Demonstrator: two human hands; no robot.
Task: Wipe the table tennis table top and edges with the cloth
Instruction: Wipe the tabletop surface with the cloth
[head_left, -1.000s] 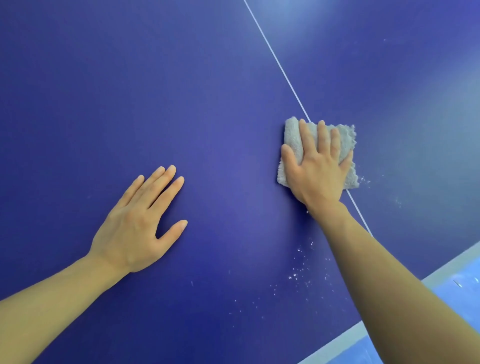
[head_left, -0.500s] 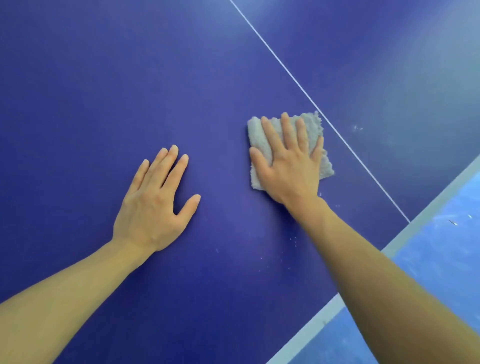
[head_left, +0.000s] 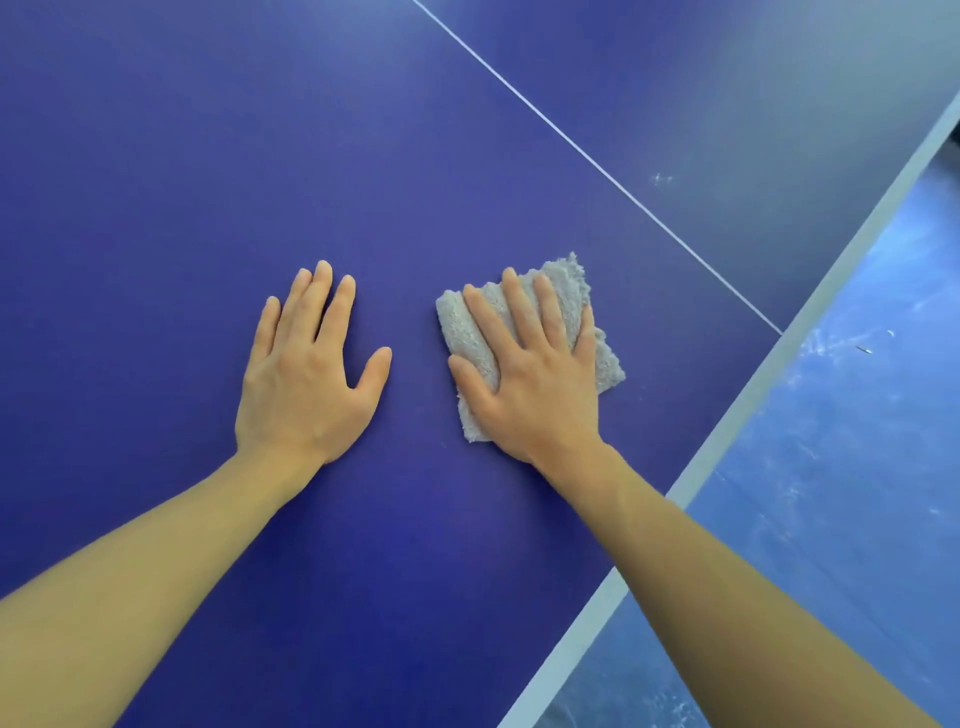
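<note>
A blue floor (head_left: 841, 493) fills the right side and the lower right corner, beyond the pale grey edge of the bench (head_left: 743, 415). The floor is glossy and mottled, streaked with whitish scuffs and smears, and a small dark fleck (head_left: 864, 351) lies on it. Soft, diffuse light leaves a pale sheen across the far part of the bench top.

Middle of cloth (head_left: 470, 332) under right hand (head_left: 530, 387); left forearm (head_left: 135, 571), right forearm (head_left: 737, 603) cut off below.
</note>
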